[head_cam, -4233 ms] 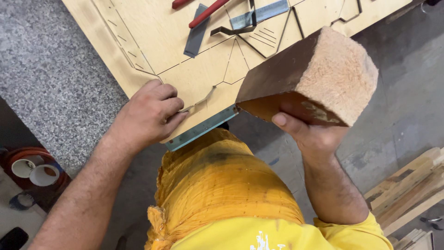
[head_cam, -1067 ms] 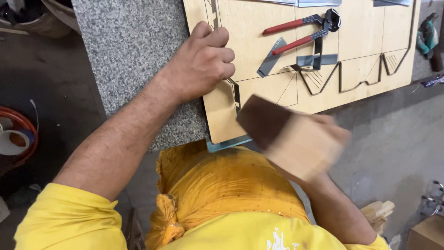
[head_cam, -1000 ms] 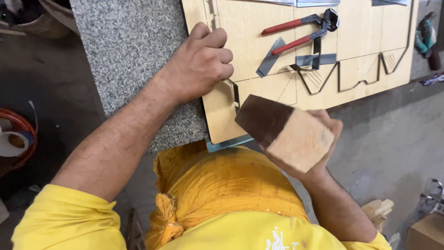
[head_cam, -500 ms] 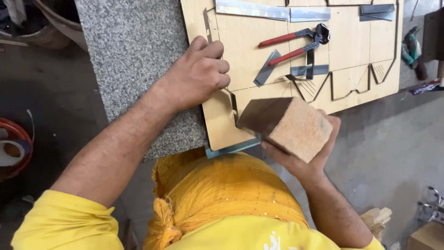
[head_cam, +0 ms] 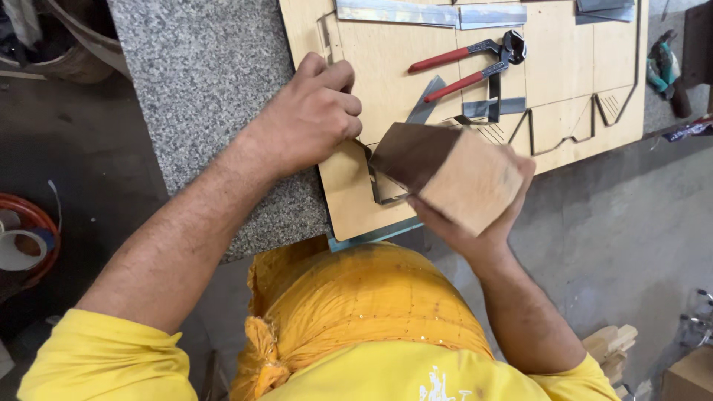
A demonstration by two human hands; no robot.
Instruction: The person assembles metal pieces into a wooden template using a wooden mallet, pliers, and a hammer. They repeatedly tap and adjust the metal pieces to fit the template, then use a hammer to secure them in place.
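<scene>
- Right hand fingers wrapped tight around a wooden block — dark face down over the metal strip in the plywood board, mallet-style.
- Left hand fingers curled, pressing the board beside the slot, apparently pinning it.
- Red-handled pincers lie farther up the board, apart.

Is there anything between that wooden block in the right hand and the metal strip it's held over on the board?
Nothing visible. The wooden block, gripped by the right hand, sits directly over the metal strip in the plywood board. The left hand rests beside it; the red pincers lie farther back.
</scene>
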